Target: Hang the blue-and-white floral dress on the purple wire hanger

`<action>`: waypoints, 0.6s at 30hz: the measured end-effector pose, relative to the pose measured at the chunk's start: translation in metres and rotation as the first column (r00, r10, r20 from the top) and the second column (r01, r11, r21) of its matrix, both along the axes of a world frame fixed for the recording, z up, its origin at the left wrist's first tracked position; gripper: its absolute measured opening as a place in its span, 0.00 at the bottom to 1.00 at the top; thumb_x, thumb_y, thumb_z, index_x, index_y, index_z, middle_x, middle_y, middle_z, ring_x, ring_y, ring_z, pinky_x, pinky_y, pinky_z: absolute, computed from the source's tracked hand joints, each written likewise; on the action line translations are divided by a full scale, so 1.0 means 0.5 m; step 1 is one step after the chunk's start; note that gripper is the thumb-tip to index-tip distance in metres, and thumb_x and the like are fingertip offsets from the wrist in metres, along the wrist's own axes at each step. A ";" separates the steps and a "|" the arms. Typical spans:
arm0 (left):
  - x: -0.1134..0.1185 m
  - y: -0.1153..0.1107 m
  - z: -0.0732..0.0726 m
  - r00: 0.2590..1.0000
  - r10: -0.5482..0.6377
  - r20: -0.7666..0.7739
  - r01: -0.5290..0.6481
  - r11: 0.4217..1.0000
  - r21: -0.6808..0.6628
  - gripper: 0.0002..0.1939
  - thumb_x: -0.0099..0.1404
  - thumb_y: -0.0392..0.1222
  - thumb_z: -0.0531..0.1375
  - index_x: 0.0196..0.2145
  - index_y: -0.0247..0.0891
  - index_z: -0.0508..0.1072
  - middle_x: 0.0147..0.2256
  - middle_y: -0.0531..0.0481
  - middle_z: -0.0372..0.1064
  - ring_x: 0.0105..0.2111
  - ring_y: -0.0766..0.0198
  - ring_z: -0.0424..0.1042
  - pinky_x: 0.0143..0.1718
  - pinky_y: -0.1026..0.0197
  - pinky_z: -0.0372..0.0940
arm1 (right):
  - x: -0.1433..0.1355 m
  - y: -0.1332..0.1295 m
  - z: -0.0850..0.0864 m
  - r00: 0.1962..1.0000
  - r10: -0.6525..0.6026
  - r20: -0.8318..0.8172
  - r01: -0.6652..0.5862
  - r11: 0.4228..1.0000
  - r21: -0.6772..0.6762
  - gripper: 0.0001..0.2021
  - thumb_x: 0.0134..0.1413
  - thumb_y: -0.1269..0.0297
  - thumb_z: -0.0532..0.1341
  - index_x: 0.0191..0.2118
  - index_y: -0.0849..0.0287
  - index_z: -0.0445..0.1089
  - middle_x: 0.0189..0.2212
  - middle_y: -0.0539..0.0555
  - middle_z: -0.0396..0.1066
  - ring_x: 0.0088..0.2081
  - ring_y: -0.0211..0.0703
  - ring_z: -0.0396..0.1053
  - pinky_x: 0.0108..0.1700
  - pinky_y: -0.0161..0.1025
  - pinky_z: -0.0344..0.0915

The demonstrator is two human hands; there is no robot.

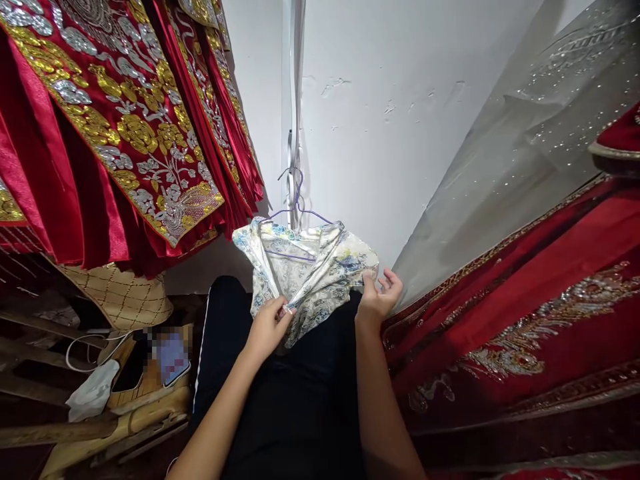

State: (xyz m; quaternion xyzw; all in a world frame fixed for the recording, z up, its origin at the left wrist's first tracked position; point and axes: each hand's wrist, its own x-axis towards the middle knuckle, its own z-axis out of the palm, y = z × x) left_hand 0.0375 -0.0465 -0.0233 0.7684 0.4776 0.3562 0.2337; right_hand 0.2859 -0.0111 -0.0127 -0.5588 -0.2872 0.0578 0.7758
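Observation:
A pale garment [325, 287] with a blue and yellow floral print hangs on a thin purple hanger [320, 216], its lower part over the person's dark-clothed lap. At the garment's front, my left hand [270, 327] pinches the fabric where the two neckline edges meet. Beside the garment's right sleeve is my right hand [379, 297], its fingers apart and curved upward, the thumb near the sleeve edge. The hanger's hook is up by a narrow vertical metal pole [294, 80].
Red garments with gold and silver embroidery [145, 133] hang at upper left. On the right are a sheer sparkly white fabric [465, 193] and a red beaded one [560, 293]. A wooden chair [150, 407] at lower left holds phones and a white bag [94, 392].

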 end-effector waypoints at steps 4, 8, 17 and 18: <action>-0.002 -0.016 0.007 0.997 -0.038 0.066 0.038 0.999 0.012 0.15 0.72 0.54 0.51 0.37 0.45 0.73 0.33 0.46 0.71 0.34 0.55 0.71 0.37 0.54 0.65 | -0.037 -0.037 -0.018 0.917 0.385 0.104 -0.365 0.916 -0.169 0.12 0.51 0.55 0.64 0.38 0.54 0.67 0.33 0.55 0.71 0.35 0.47 0.71 0.39 0.44 0.70; 0.007 -0.026 0.007 0.981 -0.080 0.179 0.068 0.995 0.067 0.14 0.73 0.49 0.52 0.45 0.45 0.76 0.38 0.44 0.74 0.39 0.54 0.73 0.41 0.54 0.67 | -0.092 -0.065 -0.050 0.432 0.902 0.007 -0.807 0.390 -0.444 0.13 0.47 0.55 0.68 0.36 0.56 0.71 0.27 0.52 0.72 0.29 0.44 0.69 0.34 0.42 0.69; 0.012 -0.034 -0.003 0.928 -0.151 0.341 0.107 0.984 0.145 0.16 0.72 0.40 0.54 0.53 0.43 0.76 0.45 0.44 0.74 0.44 0.57 0.73 0.46 0.57 0.67 | -0.164 -0.075 -0.076 0.351 0.930 0.105 -0.779 0.352 -0.519 0.12 0.56 0.59 0.61 0.26 0.58 0.64 0.21 0.47 0.60 0.24 0.37 0.59 0.28 0.35 0.58; 0.016 -0.034 -0.003 0.912 -0.128 0.390 0.099 0.991 0.094 0.16 0.71 0.41 0.54 0.53 0.43 0.75 0.44 0.44 0.74 0.43 0.58 0.73 0.45 0.57 0.67 | -0.160 -0.075 -0.076 0.352 0.929 0.111 -0.775 0.356 -0.523 0.13 0.56 0.59 0.61 0.25 0.58 0.62 0.20 0.46 0.58 0.24 0.36 0.57 0.27 0.34 0.56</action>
